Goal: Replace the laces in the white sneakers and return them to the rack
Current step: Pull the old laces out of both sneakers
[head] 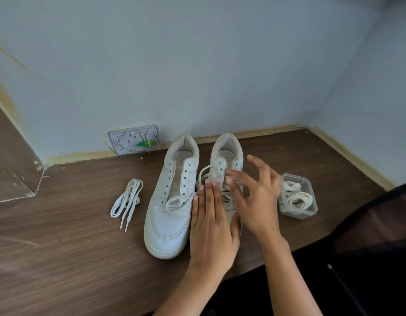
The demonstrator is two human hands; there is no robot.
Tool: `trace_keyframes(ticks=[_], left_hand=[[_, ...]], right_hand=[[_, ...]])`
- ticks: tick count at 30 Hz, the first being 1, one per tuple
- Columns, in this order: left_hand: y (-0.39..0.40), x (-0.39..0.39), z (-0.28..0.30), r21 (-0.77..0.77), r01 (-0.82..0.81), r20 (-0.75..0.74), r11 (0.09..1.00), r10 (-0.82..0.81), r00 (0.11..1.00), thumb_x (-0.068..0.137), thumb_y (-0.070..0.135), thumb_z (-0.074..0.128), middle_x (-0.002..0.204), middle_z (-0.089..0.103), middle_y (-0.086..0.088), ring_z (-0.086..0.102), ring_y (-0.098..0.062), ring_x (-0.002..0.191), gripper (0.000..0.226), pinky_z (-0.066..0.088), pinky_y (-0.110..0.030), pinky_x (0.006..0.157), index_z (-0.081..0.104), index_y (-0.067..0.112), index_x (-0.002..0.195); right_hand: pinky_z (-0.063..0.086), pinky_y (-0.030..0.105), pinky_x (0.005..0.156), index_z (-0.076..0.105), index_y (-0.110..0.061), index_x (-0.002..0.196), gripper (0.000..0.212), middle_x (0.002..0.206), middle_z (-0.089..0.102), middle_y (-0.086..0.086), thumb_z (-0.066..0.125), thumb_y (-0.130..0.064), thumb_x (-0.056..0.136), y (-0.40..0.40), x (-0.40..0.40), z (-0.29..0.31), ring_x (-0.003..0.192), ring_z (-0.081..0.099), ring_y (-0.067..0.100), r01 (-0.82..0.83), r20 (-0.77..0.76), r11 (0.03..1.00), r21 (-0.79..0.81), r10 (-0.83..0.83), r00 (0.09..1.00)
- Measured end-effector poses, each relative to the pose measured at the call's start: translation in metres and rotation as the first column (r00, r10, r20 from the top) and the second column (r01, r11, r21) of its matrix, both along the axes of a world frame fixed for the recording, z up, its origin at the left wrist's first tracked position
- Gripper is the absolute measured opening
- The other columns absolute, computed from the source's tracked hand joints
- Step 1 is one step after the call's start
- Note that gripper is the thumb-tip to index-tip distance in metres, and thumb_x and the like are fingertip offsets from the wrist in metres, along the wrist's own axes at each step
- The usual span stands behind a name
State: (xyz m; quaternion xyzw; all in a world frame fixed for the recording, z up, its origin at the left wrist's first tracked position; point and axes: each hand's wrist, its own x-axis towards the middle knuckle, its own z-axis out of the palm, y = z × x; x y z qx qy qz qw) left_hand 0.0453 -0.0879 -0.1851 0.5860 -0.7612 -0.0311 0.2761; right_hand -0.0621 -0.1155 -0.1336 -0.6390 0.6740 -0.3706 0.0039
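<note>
Sneakers side by side on the table: left sneaker (172,197) unlaced beside loose lace (127,201), right sneaker (228,160) part-laced under flat left hand (212,226) and spread, empty right hand (257,197); racking undone.

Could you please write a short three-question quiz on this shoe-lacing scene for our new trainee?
1. True or false: the left sneaker has a lace threaded through all its eyelets.
2. Where do the spare laces lie? A) in the clear container B) inside a sneaker
3. Which sneaker are both hands over?

Key: 1. False, its eyelets are bare. 2. A. 3. The right sneaker, under the left hand and right hand.
</note>
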Motion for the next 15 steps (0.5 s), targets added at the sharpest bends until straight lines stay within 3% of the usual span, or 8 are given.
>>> trace_keyframes(ticks=[3,7,11,13,15], left_hand=[[0.000,0.000,-0.001,0.001,0.004,0.008,1.000,-0.004,1.000,0.094,0.045,0.031,0.160,0.021,-0.019,0.022,-0.029,0.148,0.076,0.011,-0.037,0.119,0.020,0.000,0.153],[0.000,-0.001,-0.002,0.003,-0.001,-0.004,1.000,0.001,1.000,0.094,0.044,0.030,0.160,0.021,-0.018,0.023,-0.029,0.148,0.074,0.018,-0.038,0.121,0.021,0.000,0.153],[0.000,0.000,-0.004,-0.007,0.020,-0.007,1.000,-0.020,1.000,0.095,0.044,0.031,0.160,0.019,-0.018,0.023,-0.029,0.148,0.075,0.020,-0.039,0.118,0.019,-0.001,0.153],[0.000,0.001,-0.004,-0.006,0.024,-0.027,1.000,-0.024,0.999,0.098,0.047,0.031,0.162,0.017,-0.016,0.019,-0.027,0.150,0.074,0.019,-0.037,0.120,0.015,0.001,0.155],[0.000,0.000,-0.002,-0.006,0.024,-0.037,1.000,-0.024,0.999,0.099,0.046,0.032,0.162,0.016,-0.015,0.018,-0.025,0.150,0.074,0.018,-0.036,0.120,0.014,0.002,0.155]], right_hand=[[0.032,0.045,0.100,0.068,-0.037,0.114,0.024,0.148,0.039,0.001,0.067,-0.035,0.090,-0.002,0.001,-0.005,0.127,0.030,0.028,0.035,-0.083,0.999,0.013,-0.034,0.996],[0.034,0.047,0.097,0.073,-0.029,0.092,0.009,0.139,0.049,0.001,0.073,-0.024,0.085,-0.003,0.004,-0.006,0.122,0.034,0.027,0.059,-0.124,0.996,-0.072,-0.067,0.990],[0.039,0.043,0.095,0.070,-0.026,0.088,0.015,0.131,0.051,-0.004,0.071,-0.011,0.085,-0.006,0.008,-0.011,0.117,0.034,0.021,0.081,-0.001,0.987,-0.142,-0.082,0.997],[0.030,0.026,0.101,0.065,-0.026,0.087,0.023,0.126,0.049,-0.004,0.065,-0.003,0.086,-0.008,0.002,-0.007,0.115,0.039,0.022,0.174,0.181,0.969,-0.173,-0.143,0.973],[0.015,0.003,0.096,0.062,-0.021,0.088,0.021,0.123,0.051,0.003,0.061,-0.001,0.089,-0.008,-0.006,-0.003,0.114,0.044,0.026,0.303,0.350,0.934,-0.188,-0.225,0.909]])
